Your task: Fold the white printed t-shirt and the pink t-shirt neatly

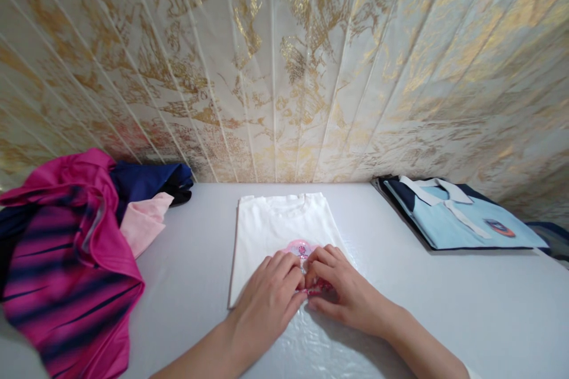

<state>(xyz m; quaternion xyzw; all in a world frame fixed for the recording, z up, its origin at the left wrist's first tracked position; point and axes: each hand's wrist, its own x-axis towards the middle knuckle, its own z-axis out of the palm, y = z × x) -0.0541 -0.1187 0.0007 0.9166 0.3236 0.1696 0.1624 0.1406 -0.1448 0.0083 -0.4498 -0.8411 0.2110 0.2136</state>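
A white T-shirt, folded into a flat rectangle, lies in the middle of the table with its round collar at the far side. Its pink printed design shows partly between my hands. My left hand rests on the shirt's near part, its fingers bent and the thumb drawn in against them at the near edge. Close beside it, almost touching, my right hand has its fingers curled over the same edge with the thumb below. Both hands pinch the cloth there, and they cover much of the print.
On the left lies a loose heap with a pink and navy striped shirt, a navy garment and a pale pink cloth. A folded light blue polo shirt tops a stack on the right. Behind the white table hangs a gold-patterned curtain.
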